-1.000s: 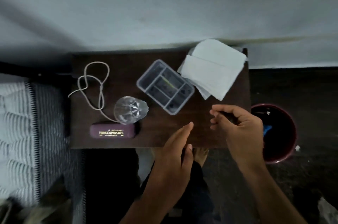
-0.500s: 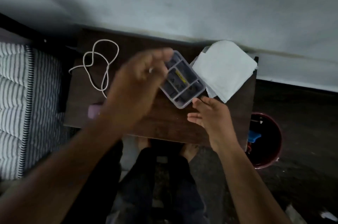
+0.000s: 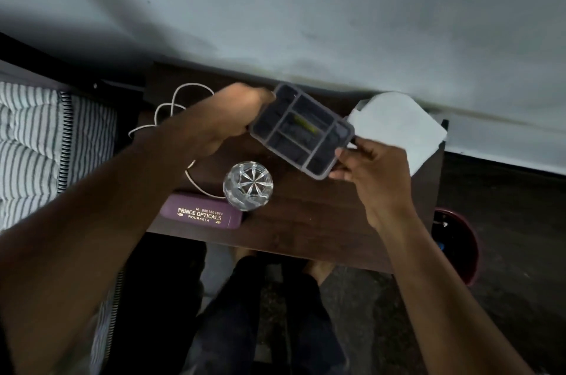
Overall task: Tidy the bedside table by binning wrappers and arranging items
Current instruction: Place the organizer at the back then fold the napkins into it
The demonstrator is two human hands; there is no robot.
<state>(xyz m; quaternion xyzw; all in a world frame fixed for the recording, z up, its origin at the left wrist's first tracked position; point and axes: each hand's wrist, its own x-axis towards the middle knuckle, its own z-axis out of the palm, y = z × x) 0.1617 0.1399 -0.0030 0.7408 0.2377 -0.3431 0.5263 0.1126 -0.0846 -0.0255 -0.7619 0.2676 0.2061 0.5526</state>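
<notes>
A clear plastic compartment box (image 3: 301, 131) is held over the back of the dark wooden bedside table (image 3: 306, 221). My left hand (image 3: 226, 120) grips its left end and my right hand (image 3: 372, 166) pinches its right corner. A cut-glass tumbler (image 3: 248, 185) stands near the table's middle. In front of it lies a purple spectacle case (image 3: 200, 215) at the front edge. A white cord (image 3: 171, 105) is looped at the back left, partly under my left arm. Folded white tissues (image 3: 398, 126) lie at the back right corner.
A dark red bin (image 3: 456, 246) stands on the floor to the right of the table. A striped mattress (image 3: 33, 145) lies at the left. A pale wall runs behind the table. My legs and feet are below the front edge.
Both hands have closed on the compartment box and moved it toward the back of the table. My left hand reached across from the front; the camera shifted closer and rightward.
</notes>
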